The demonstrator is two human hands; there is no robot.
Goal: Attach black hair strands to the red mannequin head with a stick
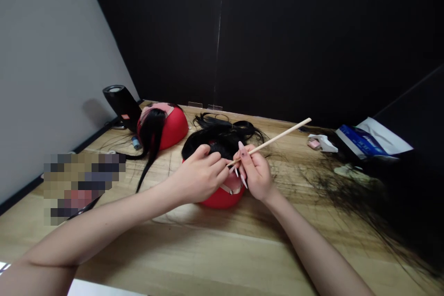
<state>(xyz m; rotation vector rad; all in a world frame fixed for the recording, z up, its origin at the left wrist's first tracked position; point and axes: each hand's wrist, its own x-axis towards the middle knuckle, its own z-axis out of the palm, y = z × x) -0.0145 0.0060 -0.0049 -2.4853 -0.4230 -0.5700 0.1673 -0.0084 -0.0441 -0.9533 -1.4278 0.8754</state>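
Observation:
In the head view, my right hand (255,171) pinches a thin wooden stick (280,138), held like a pen. It slopes up to the right, its lower end among my fingertips at a wig (197,141). The wig has long black hair and a pale pink lace cap edge (234,182), and sits on a red head form (220,200). My left hand (197,175) is closed over the wig's left side, fingertips close to the stick's lower end. Whatever those fingers grip is hidden. The stick's tip is too small to make out.
At back left, a second red form (175,129) bears another black-haired cap beside a black cylindrical speaker (121,104). Loose black hair (347,208) spreads over the wooden table's right side, near a blue-and-white packet (364,141). A blurred patch (83,185) covers something at left.

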